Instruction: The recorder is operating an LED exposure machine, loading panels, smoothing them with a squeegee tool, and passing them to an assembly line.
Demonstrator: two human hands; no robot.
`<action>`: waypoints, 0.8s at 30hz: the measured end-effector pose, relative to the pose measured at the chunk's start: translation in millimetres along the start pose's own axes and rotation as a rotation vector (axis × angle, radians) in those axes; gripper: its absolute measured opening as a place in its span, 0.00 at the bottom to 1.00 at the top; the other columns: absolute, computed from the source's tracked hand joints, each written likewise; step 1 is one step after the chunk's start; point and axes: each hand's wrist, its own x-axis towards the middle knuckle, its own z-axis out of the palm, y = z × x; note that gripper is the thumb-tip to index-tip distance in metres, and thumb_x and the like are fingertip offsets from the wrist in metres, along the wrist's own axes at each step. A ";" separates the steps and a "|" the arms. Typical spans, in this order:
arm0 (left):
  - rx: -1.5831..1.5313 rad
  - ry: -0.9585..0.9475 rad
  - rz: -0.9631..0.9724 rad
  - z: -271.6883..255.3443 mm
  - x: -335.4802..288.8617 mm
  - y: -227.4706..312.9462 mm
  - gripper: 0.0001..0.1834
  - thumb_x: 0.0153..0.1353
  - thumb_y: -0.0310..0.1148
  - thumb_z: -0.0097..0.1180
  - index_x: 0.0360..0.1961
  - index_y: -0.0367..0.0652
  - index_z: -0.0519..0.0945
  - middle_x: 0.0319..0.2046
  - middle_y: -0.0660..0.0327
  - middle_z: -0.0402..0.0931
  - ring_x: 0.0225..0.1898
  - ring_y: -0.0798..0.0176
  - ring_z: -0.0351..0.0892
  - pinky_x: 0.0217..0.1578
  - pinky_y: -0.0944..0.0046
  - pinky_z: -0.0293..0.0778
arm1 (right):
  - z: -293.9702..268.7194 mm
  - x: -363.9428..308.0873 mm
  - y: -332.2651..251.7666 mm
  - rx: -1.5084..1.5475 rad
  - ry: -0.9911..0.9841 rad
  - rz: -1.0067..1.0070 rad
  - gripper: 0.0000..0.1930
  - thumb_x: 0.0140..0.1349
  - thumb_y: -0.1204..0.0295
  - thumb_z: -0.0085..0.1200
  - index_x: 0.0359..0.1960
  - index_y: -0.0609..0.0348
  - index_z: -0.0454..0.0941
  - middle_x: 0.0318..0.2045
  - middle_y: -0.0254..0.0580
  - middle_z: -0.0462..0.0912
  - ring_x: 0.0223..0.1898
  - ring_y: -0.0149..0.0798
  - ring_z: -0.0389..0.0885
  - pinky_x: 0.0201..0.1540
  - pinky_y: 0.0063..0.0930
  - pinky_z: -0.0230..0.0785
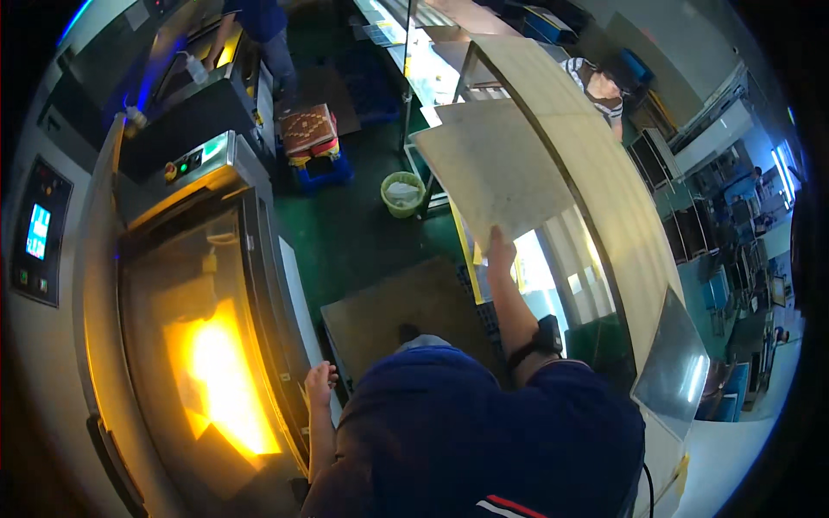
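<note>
My right hand [500, 249] grips the near edge of a flat, thin grey panel [505, 164], thumb on its upper face. The panel lies tilted over a lit worktable [537, 268], beneath a long pale shelf [561, 78]. A dark band with a box-shaped device [547, 335] is on my right wrist. My left hand [320, 382] is beside the exposure machine, fingers loosely curled and a little apart, with nothing seen in it. That machine [246, 250] has a wide glass-like surface with a bright yellow glow on it.
A control panel with a lit screen [38, 231] is at the far left. On the green floor stand a bin [402, 194] and a blue stand with a stack of patterned boards [308, 129]. One person [259, 26] works at the far machine, another [596, 82] behind the shelf.
</note>
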 end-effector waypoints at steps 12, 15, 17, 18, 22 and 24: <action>0.160 -0.338 -0.039 20.2 10.6 -14.3 0.14 0.70 0.36 0.51 0.51 0.40 0.76 0.40 0.61 0.82 0.34 0.71 0.80 0.33 0.70 0.75 | 13.9 92.4 -20.7 0.562 -0.157 0.254 0.24 0.66 0.57 0.54 0.55 0.62 0.68 0.43 0.49 0.77 0.35 0.45 0.82 0.35 0.39 0.77; 0.287 -0.217 -0.006 -14.1 -10.2 -24.0 0.13 0.68 0.36 0.53 0.49 0.41 0.77 0.37 0.63 0.83 0.32 0.70 0.79 0.32 0.70 0.74 | 8.7 -19.0 -61.0 0.403 -0.197 0.201 0.30 0.65 0.60 0.56 0.64 0.57 0.59 0.50 0.48 0.75 0.42 0.46 0.82 0.45 0.40 0.73; 0.257 -0.294 -0.022 -40.2 7.3 -42.0 0.14 0.68 0.37 0.54 0.49 0.42 0.78 0.37 0.63 0.82 0.32 0.70 0.79 0.31 0.70 0.73 | -46.8 -72.4 -52.5 0.309 -0.187 0.070 0.36 0.64 0.61 0.57 0.69 0.57 0.52 0.54 0.50 0.74 0.44 0.45 0.82 0.44 0.38 0.73; 0.195 -0.306 -0.041 -48.2 12.7 -49.7 0.14 0.67 0.39 0.55 0.48 0.43 0.78 0.37 0.64 0.82 0.31 0.70 0.79 0.30 0.71 0.71 | -78.7 -99.0 -49.6 0.303 -0.150 0.028 0.34 0.66 0.61 0.55 0.68 0.56 0.53 0.55 0.49 0.74 0.43 0.44 0.82 0.42 0.35 0.74; 0.271 -0.365 -0.040 -64.2 14.7 -59.4 0.15 0.67 0.42 0.53 0.49 0.44 0.78 0.38 0.64 0.82 0.33 0.71 0.79 0.30 0.70 0.70 | -224.7 -176.6 -31.3 0.456 0.144 -0.278 0.30 0.68 0.49 0.49 0.63 0.54 0.61 0.51 0.45 0.78 0.39 0.41 0.83 0.37 0.31 0.73; 0.228 -0.349 -0.113 -66.7 2.4 -65.5 0.15 0.68 0.42 0.53 0.49 0.45 0.78 0.38 0.64 0.82 0.33 0.71 0.78 0.30 0.70 0.70 | -295.2 -199.6 -47.7 0.701 0.214 -0.239 0.31 0.65 0.44 0.51 0.59 0.54 0.65 0.45 0.43 0.81 0.36 0.39 0.83 0.33 0.30 0.72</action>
